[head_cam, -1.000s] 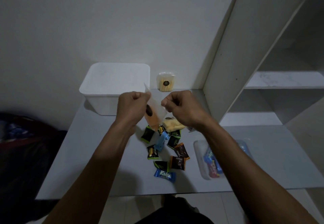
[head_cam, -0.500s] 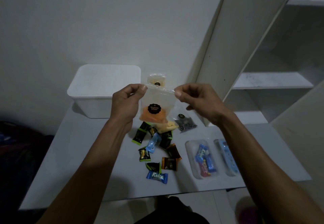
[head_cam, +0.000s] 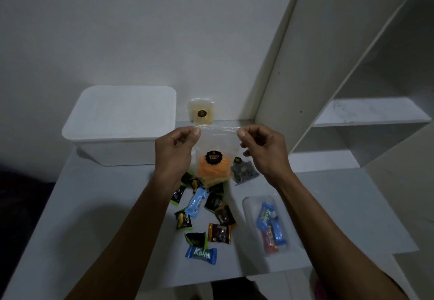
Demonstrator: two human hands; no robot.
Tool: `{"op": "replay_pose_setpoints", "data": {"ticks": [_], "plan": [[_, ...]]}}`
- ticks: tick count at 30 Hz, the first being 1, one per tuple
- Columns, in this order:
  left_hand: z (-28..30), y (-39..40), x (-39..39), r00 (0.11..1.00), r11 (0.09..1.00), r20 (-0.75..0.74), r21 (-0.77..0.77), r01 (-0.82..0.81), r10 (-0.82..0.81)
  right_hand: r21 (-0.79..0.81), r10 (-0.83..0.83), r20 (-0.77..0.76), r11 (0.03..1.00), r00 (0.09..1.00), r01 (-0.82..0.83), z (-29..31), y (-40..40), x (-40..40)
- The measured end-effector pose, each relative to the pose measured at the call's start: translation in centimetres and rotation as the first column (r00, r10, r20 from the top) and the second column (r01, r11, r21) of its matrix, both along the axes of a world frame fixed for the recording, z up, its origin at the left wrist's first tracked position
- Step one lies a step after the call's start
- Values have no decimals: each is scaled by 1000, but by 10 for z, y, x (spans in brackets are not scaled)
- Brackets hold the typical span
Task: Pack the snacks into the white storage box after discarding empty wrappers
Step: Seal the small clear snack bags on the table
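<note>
I hold a clear snack bag [head_cam: 215,156] with orange chips and a black round label upright above the table. My left hand [head_cam: 175,153] pinches its top left corner and my right hand [head_cam: 264,150] pinches its top right corner. The white storage box [head_cam: 119,123], lid on, stands at the back left. Below the bag lie several small wrapped candies [head_cam: 206,215] in green, blue and brown wrappers. A blue Kalpa wrapper [head_cam: 201,254] lies nearest me.
A second clear bag of yellow snacks [head_cam: 202,112] leans on the wall behind. A bag of dark snacks [head_cam: 244,170] lies right of my hands. A clear tray [head_cam: 270,227] holds blue and red candies. White shelving [head_cam: 352,121] rises at the right.
My hands have spread the bag out flat by its top corners, raised it, and now hold it wider apart than before. The view has shifted slightly.
</note>
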State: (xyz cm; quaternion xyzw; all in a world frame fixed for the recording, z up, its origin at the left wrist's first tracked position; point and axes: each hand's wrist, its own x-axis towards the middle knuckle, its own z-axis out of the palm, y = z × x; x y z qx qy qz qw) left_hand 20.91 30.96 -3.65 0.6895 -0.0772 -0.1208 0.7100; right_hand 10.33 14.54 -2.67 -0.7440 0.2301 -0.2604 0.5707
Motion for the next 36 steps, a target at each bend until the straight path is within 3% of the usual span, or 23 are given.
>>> {"op": "replay_pose_setpoints", "data": {"ticks": [12,19,36], "plan": [[-63,-147,101,995,986,75,147,-76,66,100,-168,-55,980,984,173,-63,-130,111],[-112,-218,151,984,979,-74,140,-150,162,131,-272,-146,948,951,291,-126,-188,174],[-163,-277,199,965,938,-104,279,-203,240,98,-368,-254,910,895,402,-182,-232,231]]}}
